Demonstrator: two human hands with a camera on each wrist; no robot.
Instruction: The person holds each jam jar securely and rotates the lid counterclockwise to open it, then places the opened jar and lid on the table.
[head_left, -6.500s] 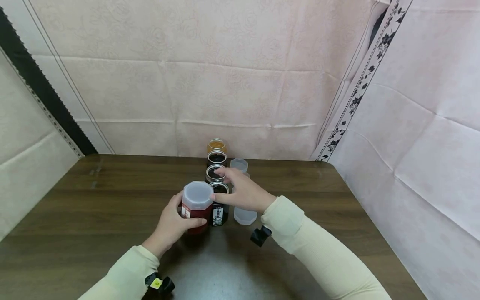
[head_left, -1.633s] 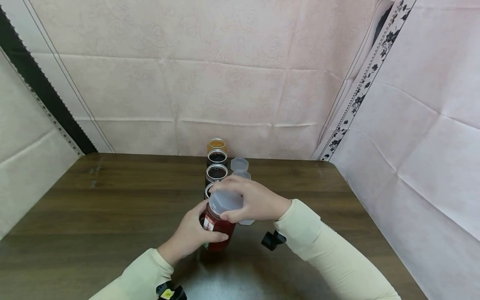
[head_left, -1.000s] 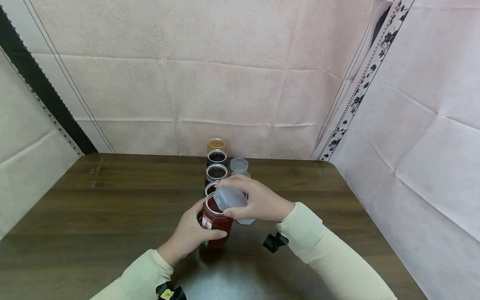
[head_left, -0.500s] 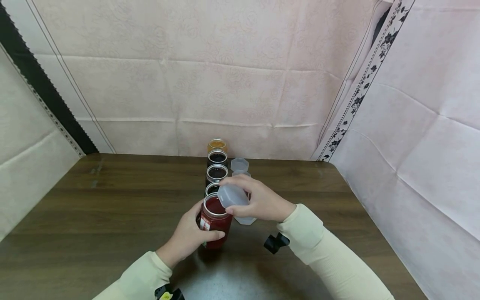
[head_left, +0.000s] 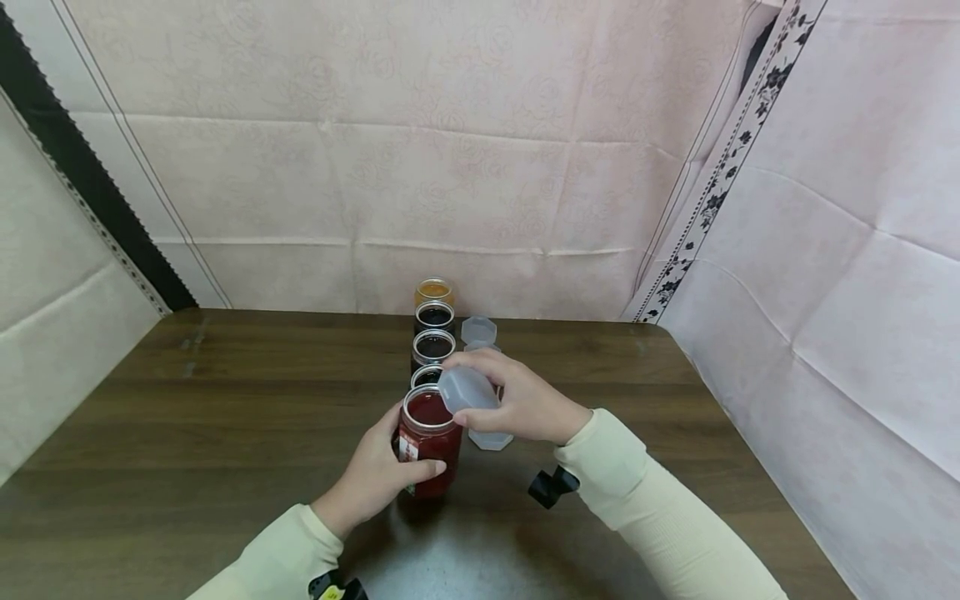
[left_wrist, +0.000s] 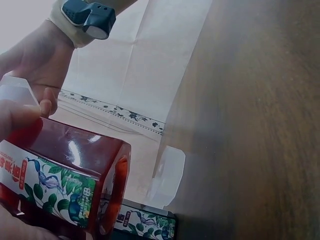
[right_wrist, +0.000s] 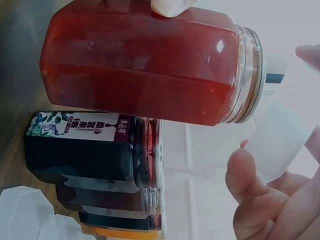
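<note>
A glass jar of red contents [head_left: 438, 448] with a silver rim and a printed label is gripped by my left hand [head_left: 363, 479], its thumb across the near side. In the right wrist view its flat base seems raised off the table, though the exact gap is unclear. My right hand [head_left: 517, 400] pinches a translucent plastic lid [head_left: 467, 392], tilted and apart from the jar's mouth, just to its right. Directly behind the red jar stands a dark jar [right_wrist: 80, 157] with a similar label, partly hidden in the head view.
Behind that, more lidless jars run back in a row, ending with an amber one [head_left: 433, 293]. Several translucent lids [head_left: 490, 440] lie right of the row, partly covered by my right hand. Brown wooden table [head_left: 225, 400]; pale cloth [head_left: 450, 183] hangs behind it.
Earlier the lid sat on the red jar, with my right hand beside it. My right hand has taken the lid off and moved it right; the jar has shifted right, then slightly back left.
</note>
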